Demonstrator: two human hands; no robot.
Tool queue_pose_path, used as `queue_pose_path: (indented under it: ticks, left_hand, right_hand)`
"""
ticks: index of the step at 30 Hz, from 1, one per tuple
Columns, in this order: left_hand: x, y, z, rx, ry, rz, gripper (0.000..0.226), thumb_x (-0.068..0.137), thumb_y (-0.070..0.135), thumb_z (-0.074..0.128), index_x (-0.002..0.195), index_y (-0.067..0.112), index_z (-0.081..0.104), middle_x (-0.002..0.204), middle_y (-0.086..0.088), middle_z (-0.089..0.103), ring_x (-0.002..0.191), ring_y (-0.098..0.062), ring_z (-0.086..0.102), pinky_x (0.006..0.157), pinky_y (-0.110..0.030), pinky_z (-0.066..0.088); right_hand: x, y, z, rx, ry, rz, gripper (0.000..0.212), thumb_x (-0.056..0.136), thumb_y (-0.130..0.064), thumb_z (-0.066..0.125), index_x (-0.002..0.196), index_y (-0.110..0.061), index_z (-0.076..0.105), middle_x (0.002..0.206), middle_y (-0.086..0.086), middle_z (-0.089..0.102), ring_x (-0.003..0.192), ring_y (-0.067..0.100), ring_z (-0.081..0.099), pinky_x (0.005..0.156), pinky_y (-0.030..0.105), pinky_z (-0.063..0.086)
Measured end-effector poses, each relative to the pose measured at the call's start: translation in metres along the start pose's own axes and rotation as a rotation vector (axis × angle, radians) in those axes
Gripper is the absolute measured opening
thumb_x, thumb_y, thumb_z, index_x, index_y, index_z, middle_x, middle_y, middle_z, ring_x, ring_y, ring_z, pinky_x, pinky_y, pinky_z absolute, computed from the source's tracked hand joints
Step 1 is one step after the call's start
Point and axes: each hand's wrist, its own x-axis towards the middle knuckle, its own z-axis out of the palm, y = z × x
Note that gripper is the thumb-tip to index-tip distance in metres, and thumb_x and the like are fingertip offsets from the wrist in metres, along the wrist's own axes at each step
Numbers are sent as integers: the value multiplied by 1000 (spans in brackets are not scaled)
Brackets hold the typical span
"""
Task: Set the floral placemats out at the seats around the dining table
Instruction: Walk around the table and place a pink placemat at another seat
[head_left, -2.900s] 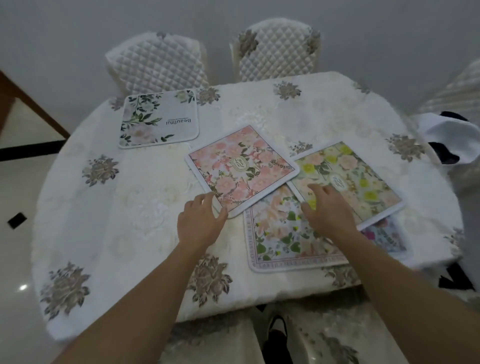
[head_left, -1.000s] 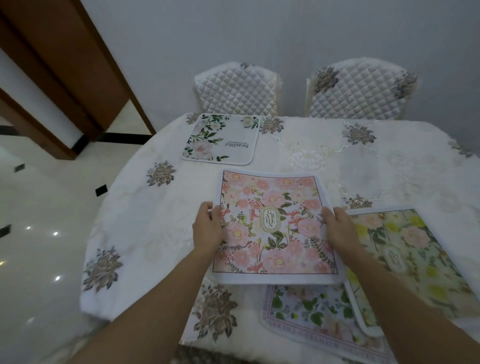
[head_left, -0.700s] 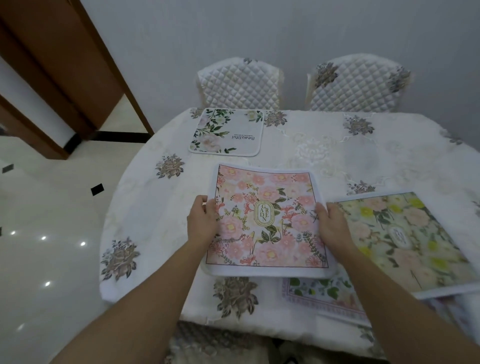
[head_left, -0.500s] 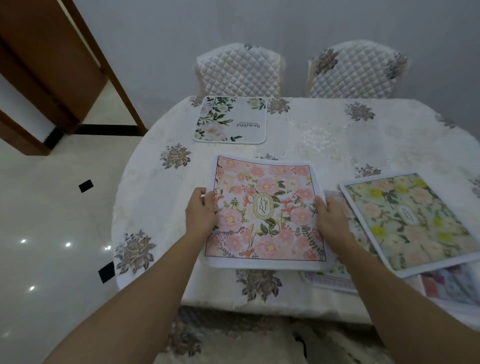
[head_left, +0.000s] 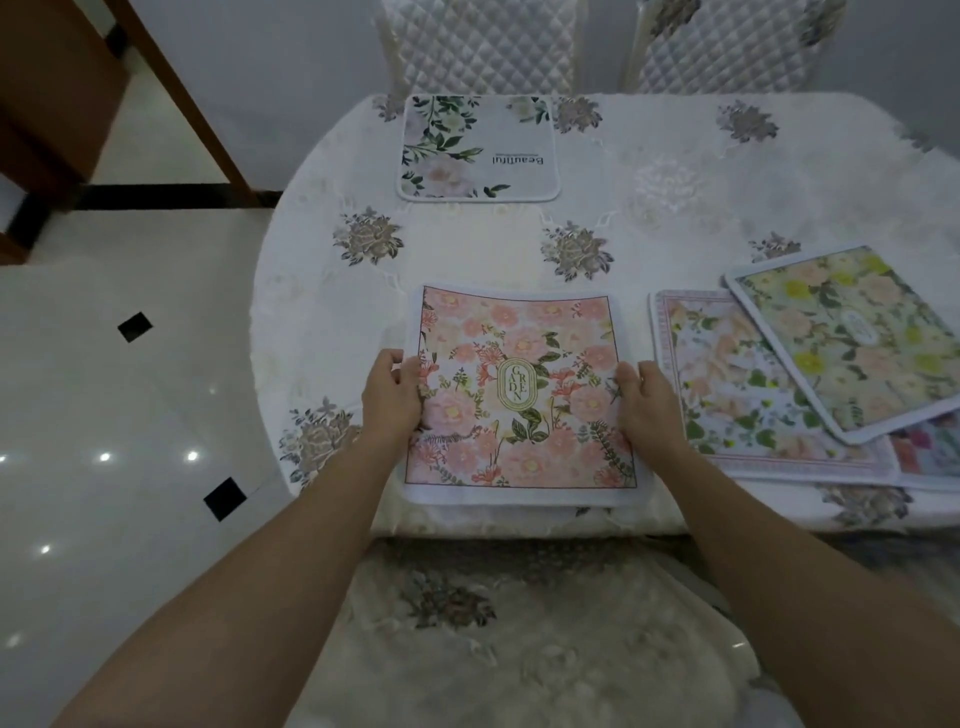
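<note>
A pink floral placemat (head_left: 519, 353) lies at the near edge of the dining table (head_left: 675, 218), in front of the near chair. My left hand (head_left: 390, 397) pinches its left edge and my right hand (head_left: 647, 402) pinches its right edge. A white placemat with green leaves (head_left: 478, 148) sits at the far side, before the far left chair. To the right, a yellow-green floral placemat (head_left: 852, 338) lies tilted on top of a peach one with a patterned border (head_left: 727, 395). A further mat (head_left: 930, 452) peeks out beneath them.
Two quilted chairs stand behind the table, far left chair (head_left: 483, 41) and far right chair (head_left: 727, 41). A chair seat with a floral cover (head_left: 519, 649) is right below me. Glossy tiled floor (head_left: 104, 415) lies to the left, with a wooden door frame (head_left: 171, 88) beyond.
Both hands lifted the pink placemat off the stack and carried it left and toward the near edge. It now lies clear of the stacked mats on the right.
</note>
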Motion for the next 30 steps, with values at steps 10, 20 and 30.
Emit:
queue_pose_path:
  ticks: [10, 20, 30]
  left_hand:
    - [0, -31, 7, -8, -40, -116, 15, 100, 23, 51, 103, 10, 57, 102, -5, 64, 97, -21, 60, 78, -33, 45]
    - [1, -34, 1, 6, -17, -176, 15, 99, 22, 53, 101, 10, 61, 98, -5, 63, 95, -23, 59, 86, -37, 48]
    - [4, -33, -8, 24, 3, -152, 13, 98, 17, 55, 96, 6, 61, 93, -10, 62, 88, -23, 57, 83, -36, 47]
  right_hand:
    - [7, 37, 21, -143, -70, 117, 30, 102, -28, 42, 86, -6, 53, 72, 5, 51, 66, 22, 47, 54, 31, 31]
    - [11, 36, 24, -195, -78, 138, 32, 101, -31, 44, 84, -6, 56, 68, 4, 52, 61, 19, 48, 52, 30, 31]
    - [9, 33, 27, -256, -121, 118, 41, 100, -34, 47, 77, -1, 55, 69, 15, 55, 58, 24, 48, 52, 29, 31]
